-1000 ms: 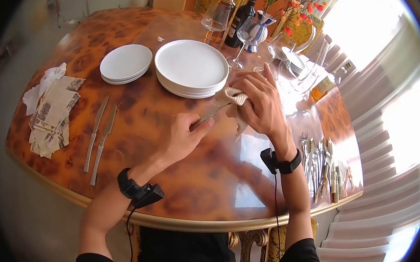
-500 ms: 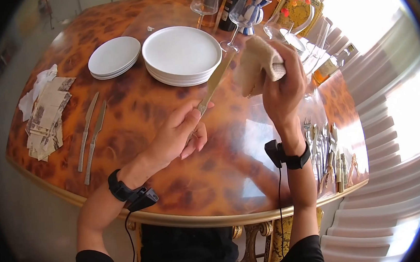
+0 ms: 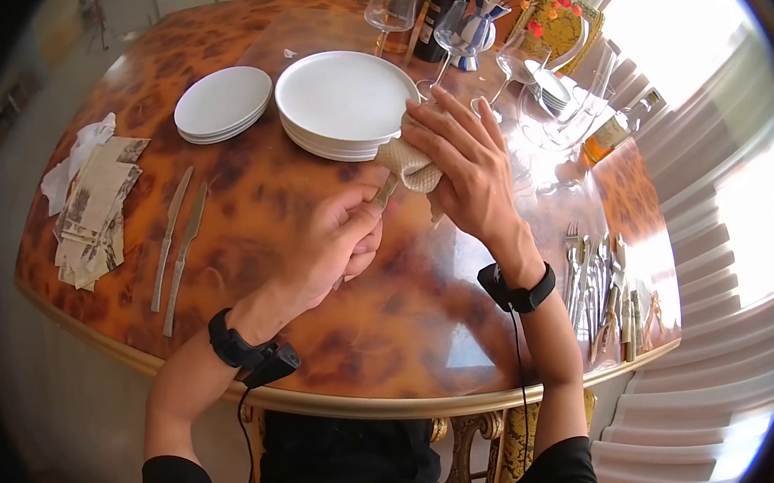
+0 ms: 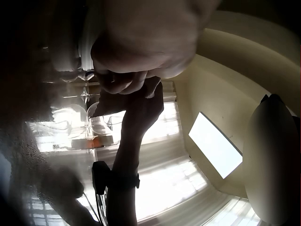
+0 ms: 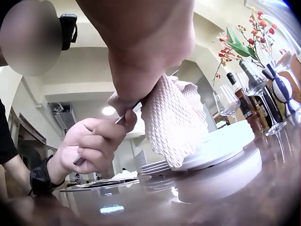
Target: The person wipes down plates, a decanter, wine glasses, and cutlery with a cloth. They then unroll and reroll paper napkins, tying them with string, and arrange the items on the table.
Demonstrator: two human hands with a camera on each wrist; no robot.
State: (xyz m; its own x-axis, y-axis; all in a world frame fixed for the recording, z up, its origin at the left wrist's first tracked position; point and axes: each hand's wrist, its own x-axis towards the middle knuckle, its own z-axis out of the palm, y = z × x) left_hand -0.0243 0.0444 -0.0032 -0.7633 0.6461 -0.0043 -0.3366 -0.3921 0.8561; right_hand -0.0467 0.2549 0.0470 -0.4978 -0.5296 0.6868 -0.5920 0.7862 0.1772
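Observation:
My left hand [image 3: 338, 240] grips a table knife [image 3: 387, 190] by its handle, over the middle of the table. A waffle-weave cloth [image 3: 407, 164] is folded round the blade, hiding most of it. My right hand [image 3: 472, 173] pinches the cloth from above, its other fingers stretched out. In the right wrist view, the cloth [image 5: 171, 122] hangs down beside the fist of my left hand [image 5: 94, 143], and a thin strip of metal shows between them. The left wrist view is dark, with both hands close together.
Large plates [image 3: 345, 96] are stacked just beyond my hands, smaller plates [image 3: 223, 102] to their left. Two knives [image 3: 187, 255] lie left, near printed paper napkins [image 3: 97, 208]. Forks and other cutlery [image 3: 592, 281] lie right. Wine glasses [image 3: 391, 6], bottles and a vase [image 3: 477, 29] stand behind.
Half a second ago the blade was bare and the cloth was held up to its right. Now the right hand has come back left and the cloth covers the blade.

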